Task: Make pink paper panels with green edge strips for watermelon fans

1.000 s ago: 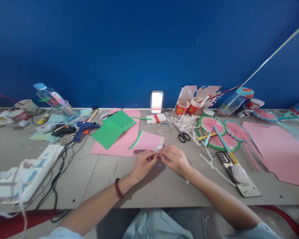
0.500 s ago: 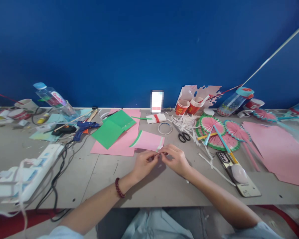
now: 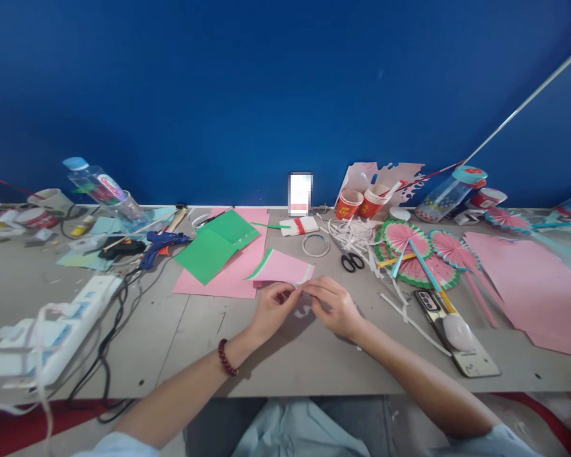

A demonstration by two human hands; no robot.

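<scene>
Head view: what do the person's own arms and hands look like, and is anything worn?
Both forearms are bare. The left hand and right hand wear no gloves. A dark red beaded bracelet circles the left wrist. Pale blue fabric sleeves show at the bottom edge.

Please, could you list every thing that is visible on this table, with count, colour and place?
small pink paper sheet with green-white edge: one, pink, table centre, at the fingertips
green paper sheet: one, green, on a large pink paper sheet, left of centre
black scissors: one, black, right of centre
blue glue gun: one, blue, left
white power strip: one, white, near left
red paper cups: at least two, red, back
pleated watermelon paper fans: several, pink-green, right
left hand: one, fingertips meet the right's
right hand: one, at the sheet's near edge
</scene>
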